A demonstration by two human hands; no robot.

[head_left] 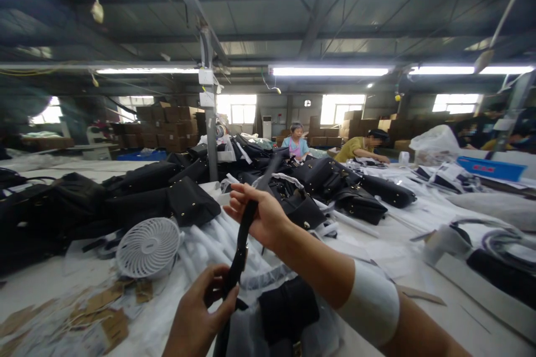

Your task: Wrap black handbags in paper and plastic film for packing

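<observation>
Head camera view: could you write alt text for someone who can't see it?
The left hand and right hand hold a black strap, the right higher, among piled black bags. A white fan and brown cardboard pieces are at picture left; people and strip lights show beyond.

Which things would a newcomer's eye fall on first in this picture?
Probably the black strap first, held in the left hand and the right hand near the lower centre. The white fan may draw the eye next, left of the hands, with black bags heaped behind it.
</observation>
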